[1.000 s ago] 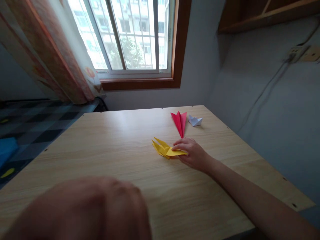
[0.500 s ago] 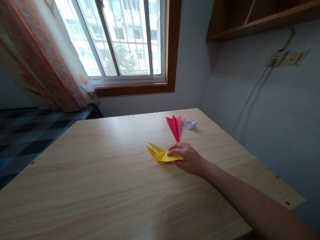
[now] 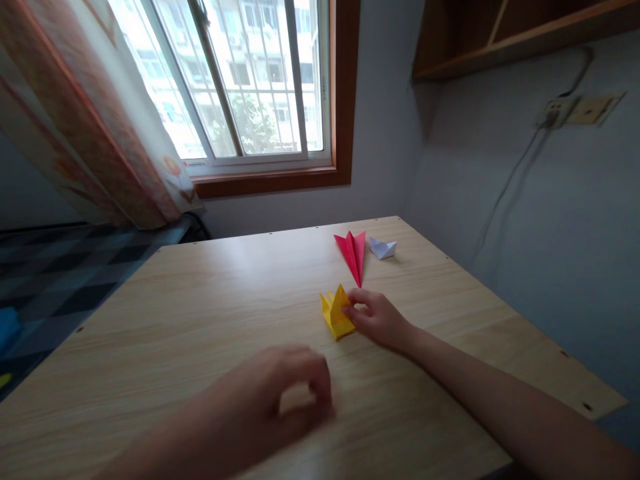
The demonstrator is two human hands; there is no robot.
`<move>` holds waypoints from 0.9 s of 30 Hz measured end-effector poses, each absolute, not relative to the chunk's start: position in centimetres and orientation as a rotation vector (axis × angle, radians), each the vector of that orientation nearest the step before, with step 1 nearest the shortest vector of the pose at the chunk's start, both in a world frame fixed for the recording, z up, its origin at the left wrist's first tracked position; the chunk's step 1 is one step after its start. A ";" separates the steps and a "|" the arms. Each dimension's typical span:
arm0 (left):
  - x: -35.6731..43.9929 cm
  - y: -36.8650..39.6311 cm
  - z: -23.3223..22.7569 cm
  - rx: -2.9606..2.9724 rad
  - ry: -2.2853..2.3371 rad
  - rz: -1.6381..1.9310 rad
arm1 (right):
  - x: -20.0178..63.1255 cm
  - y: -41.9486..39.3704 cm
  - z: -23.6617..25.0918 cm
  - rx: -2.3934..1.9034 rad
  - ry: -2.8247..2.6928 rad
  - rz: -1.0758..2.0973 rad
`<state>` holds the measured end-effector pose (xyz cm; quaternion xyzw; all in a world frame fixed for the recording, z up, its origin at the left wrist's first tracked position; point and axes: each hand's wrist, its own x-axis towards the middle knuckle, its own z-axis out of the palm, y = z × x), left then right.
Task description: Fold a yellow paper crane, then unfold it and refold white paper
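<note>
A yellow origami figure [image 3: 338, 316] with several upright points stands on the wooden table, just in front of a red paper plane. My right hand [image 3: 377, 319] pinches its right side between thumb and fingers. Lower in the view, my left hand [image 3: 280, 393] is blurred by motion. Its fingers curl over a gap above the thumb, nothing shows in it, and it is apart from the yellow paper.
The red paper plane [image 3: 353, 255] lies behind the yellow figure, beside a white paper boat [image 3: 383, 249]. The light wooden table [image 3: 200, 320] has its far edge below a window [image 3: 250, 87]. A cable [image 3: 510, 180] hangs on the right wall.
My left hand has come into view from the lower left. The yellow figure has turned and its flap now stands upright; my right hand has shifted slightly right with it.
</note>
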<state>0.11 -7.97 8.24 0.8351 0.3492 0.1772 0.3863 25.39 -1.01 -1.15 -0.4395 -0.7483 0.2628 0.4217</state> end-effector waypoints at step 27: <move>2.5 -1.2 -1.2 2.704 1.027 0.506 | 26.5 0.2 -2.4 -0.959 -2.330 0.198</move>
